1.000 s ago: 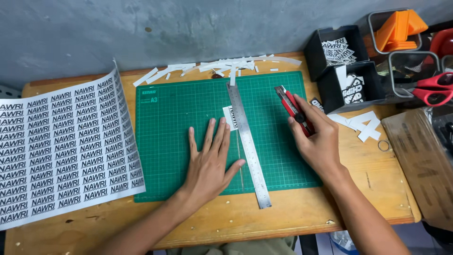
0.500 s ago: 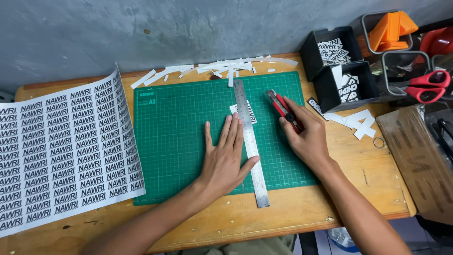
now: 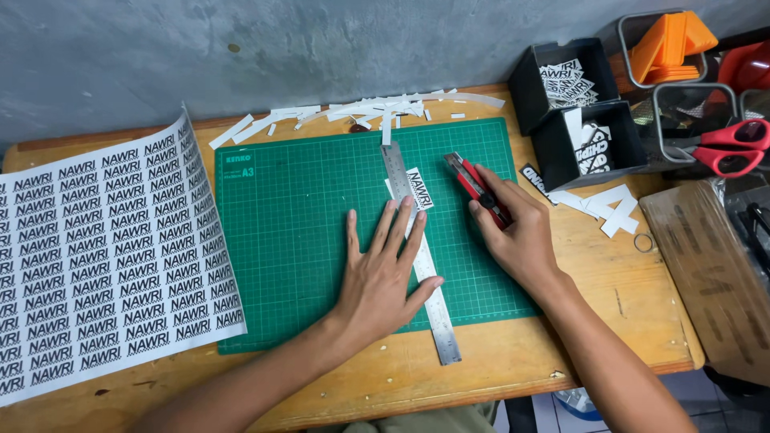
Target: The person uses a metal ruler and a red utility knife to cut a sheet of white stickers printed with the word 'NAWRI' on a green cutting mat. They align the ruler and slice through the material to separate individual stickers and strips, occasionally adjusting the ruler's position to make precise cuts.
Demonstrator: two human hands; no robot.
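Under your left hand [image 3: 383,277]: one steel ruler [image 3: 420,250], one green cutting mat [image 3: 297,240]. In your right hand [image 3: 517,228]: one red knife [image 3: 473,186]. Beyond it: two black boxes [image 3: 561,88], one pair of red scissors [image 3: 726,148]. Left of your left hand: one printed sheet [image 3: 104,256].

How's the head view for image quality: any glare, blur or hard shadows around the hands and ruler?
Head view: sharp, even soft light. Metal ruler shows mild sheen, no blown glare. Left hand casts only a faint shadow on the green cutting mat. Right hand and red utility knife are crisp, no motion blur. Slight wide-angle bending at the edges.
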